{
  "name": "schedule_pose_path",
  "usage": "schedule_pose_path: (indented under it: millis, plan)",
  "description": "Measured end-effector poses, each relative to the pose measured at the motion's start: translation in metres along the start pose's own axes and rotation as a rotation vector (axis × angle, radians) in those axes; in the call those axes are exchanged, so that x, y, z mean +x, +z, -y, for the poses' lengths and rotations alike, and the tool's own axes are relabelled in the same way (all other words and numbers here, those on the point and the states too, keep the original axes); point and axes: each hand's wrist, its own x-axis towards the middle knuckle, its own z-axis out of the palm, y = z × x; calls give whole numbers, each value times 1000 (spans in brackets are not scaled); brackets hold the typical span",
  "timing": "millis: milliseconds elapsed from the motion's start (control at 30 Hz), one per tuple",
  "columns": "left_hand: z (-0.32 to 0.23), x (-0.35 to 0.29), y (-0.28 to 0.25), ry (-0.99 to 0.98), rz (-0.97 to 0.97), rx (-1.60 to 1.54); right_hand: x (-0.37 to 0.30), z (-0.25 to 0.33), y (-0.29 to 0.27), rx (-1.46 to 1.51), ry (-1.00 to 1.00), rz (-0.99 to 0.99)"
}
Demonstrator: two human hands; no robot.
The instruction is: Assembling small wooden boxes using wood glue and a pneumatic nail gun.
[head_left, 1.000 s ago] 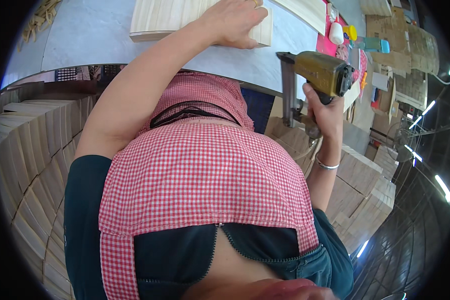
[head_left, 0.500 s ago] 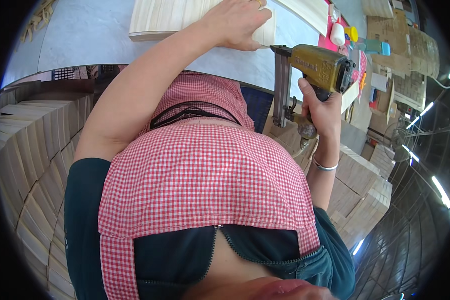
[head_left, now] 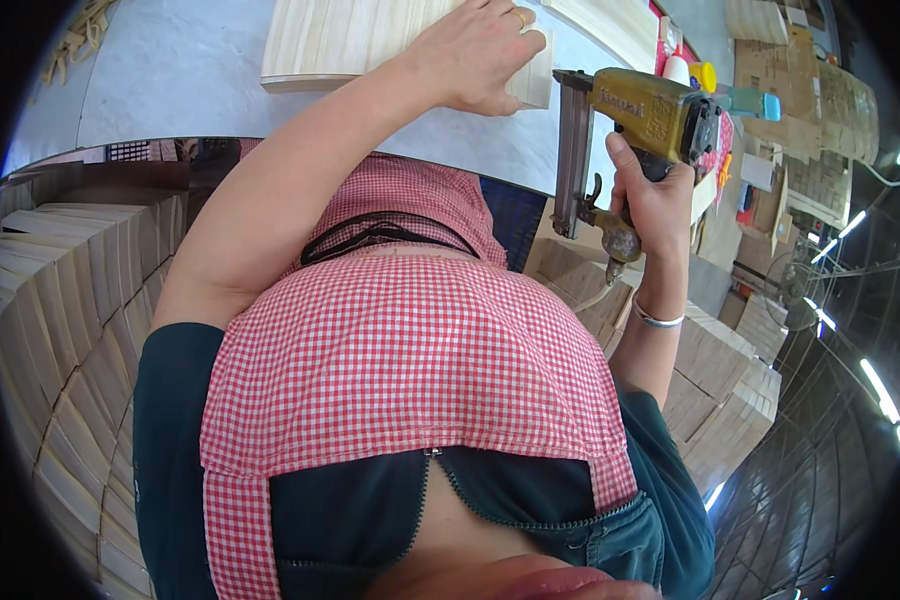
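At the far side of the worktable, my left hand [head_left: 485,58] reaches across a pale wooden panel [head_left: 335,45]. Its fingers are bent over the right end piece of the wood, and the thumb presses at the near edge. To the right, my right hand [head_left: 653,195] is wrapped around the grip of a worn yellow-brown nail gun [head_left: 645,105]. The gun's dark magazine hangs down toward me, and its nose points left, a short gap away from the wood's right end. My fingertips on the gun are partly hidden behind the handle.
Another pale board [head_left: 610,28] lies beyond on the light tabletop [head_left: 180,85]. A white bottle [head_left: 676,68], a yellow container [head_left: 703,75] and a turquoise bottle [head_left: 758,103] stand at the right. Stacked wooden pieces [head_left: 80,270] line the left; more stacks [head_left: 715,370] and cardboard are at the right.
The nail gun has moved slightly right and away from the wood's end, its nose now farther from my left thumb. My left hand has stayed at nearly the same spot on the wood.
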Motion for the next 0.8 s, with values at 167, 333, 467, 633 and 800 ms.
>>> schedule_pose_path:
  millis: [167,333,467,633,800]
  plan:
    - [-2,-10,16,74,-281,299,5,3,1,-29,25,17]
    - [-4,2,-13,-4,42,-25,5,5,3,-10,47,19]
    - [-3,5,-13,-31,115,-56,7,6,2,-21,58,42]
    - [10,-3,35,-9,-86,167,17,14,-7,-34,36,108]
    - [13,-3,45,4,-163,252,41,25,-13,-90,5,100]
